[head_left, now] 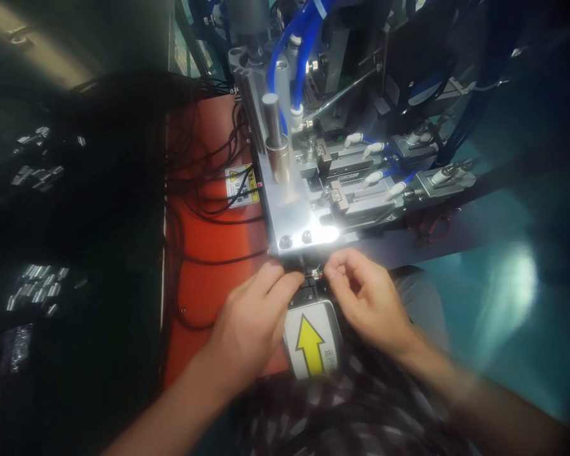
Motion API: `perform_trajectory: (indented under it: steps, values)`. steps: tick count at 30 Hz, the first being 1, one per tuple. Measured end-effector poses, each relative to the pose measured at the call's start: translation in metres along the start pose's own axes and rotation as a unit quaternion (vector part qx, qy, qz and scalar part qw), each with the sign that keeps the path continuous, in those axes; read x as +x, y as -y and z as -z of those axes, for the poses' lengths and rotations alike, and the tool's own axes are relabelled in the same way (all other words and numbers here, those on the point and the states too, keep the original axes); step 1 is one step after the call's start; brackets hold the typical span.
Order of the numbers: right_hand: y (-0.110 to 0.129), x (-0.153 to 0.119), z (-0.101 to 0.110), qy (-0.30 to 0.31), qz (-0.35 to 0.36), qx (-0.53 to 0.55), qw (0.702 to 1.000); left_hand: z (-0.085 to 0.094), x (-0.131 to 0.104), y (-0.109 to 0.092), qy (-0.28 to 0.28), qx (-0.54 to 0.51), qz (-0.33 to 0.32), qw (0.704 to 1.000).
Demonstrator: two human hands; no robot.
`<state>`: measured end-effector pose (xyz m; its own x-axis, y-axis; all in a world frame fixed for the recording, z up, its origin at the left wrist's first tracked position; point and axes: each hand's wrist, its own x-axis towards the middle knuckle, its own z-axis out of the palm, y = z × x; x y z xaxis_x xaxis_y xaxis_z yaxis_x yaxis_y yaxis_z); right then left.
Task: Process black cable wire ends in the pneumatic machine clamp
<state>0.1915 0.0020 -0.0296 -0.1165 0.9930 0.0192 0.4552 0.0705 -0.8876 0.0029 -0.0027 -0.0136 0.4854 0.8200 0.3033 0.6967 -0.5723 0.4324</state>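
Note:
My left hand [259,301] is closed at the front of the metal fixture, thumb and fingers bent together. Its fingertips are partly hidden, so what they hold I cannot make out. Across a narrow gap, my right hand [363,294] pinches with thumb and forefinger at the end of some thin coloured wires [318,274]. These wires, with red and green in them, lie between both hands over a black slotted block [308,291]. Just above the hands is the shiny front plate [294,218] of the fixture. Below sits a white label with a yellow arrow [310,345].
Black cables [209,218] run across an orange-red panel [209,278] on the left, beside a warning sticker [242,185]. Pneumatic cylinders [370,206] with blue hoses [305,57] extend to the right. A metal post [273,130] rises from the plate. Small shiny parts [38,285] lie on the dark surface at far left.

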Motion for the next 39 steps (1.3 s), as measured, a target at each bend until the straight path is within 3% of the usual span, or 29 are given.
perform_trajectory:
  steps: [39]
  values:
    - [0.0048,0.0008,0.0056,0.014,0.025,-0.065,0.997,0.001,0.0009,-0.0004,0.003,0.0,0.007,1.0]
